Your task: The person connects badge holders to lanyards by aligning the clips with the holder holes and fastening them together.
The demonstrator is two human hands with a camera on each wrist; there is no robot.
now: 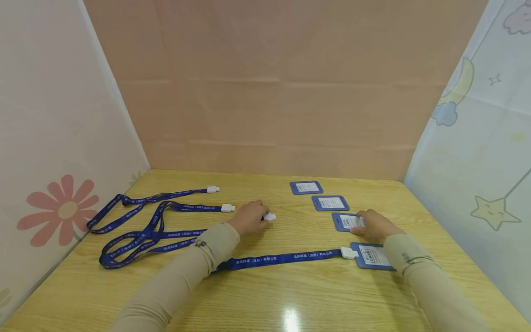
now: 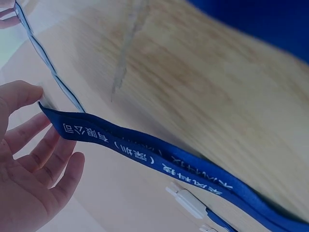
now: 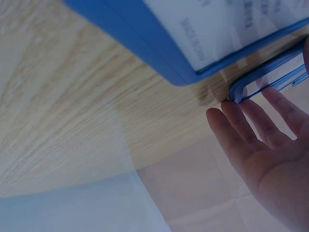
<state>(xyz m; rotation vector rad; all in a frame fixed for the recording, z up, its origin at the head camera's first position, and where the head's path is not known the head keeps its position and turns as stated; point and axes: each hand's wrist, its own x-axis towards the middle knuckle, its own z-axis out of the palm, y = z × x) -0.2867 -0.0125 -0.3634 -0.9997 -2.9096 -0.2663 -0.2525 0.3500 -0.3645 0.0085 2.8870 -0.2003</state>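
My left hand (image 1: 250,216) pinches a blue lanyard (image 2: 120,137) with white lettering near its end. The lanyard's white clip (image 1: 269,216) pokes out past the fingertips toward the right. Part of this strap is hidden behind the left sleeve. Over on the right, my right hand (image 1: 377,224) grips a blue ID card holder (image 1: 341,222) by its right end, thumb on the near edge and fingers on the far edge. In the right wrist view those fingertips (image 3: 229,107) touch the frame of the holder (image 3: 251,79).
Nearer me, another card holder (image 1: 375,256) meets the white clip (image 1: 349,252) of a lanyard (image 1: 269,261). Two more holders (image 1: 306,187) lie farther back. At left lie two other lanyards, with white clips (image 1: 213,189). Covered walls (image 1: 265,92) border the wooden table (image 1: 257,299).
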